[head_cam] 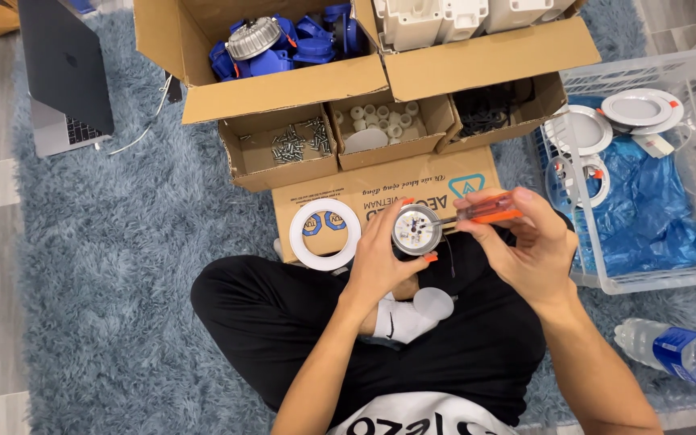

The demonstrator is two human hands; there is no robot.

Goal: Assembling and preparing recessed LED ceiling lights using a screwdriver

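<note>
Now my left hand [382,262] grips the round lamp [417,229] face-up; my right hand [529,242] pinches the screwdriver [486,210], lying level, tip pointing left at it.

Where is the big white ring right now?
In the head view, the white ring lies flat on the cardboard sheet, just left of the left hand, below the small box of screws.

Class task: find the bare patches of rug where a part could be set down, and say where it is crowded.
Free: blue rug between the laptop, screw box and the knee. Crowded: around the white ring, left hand, right hand and plastic basket.
</note>
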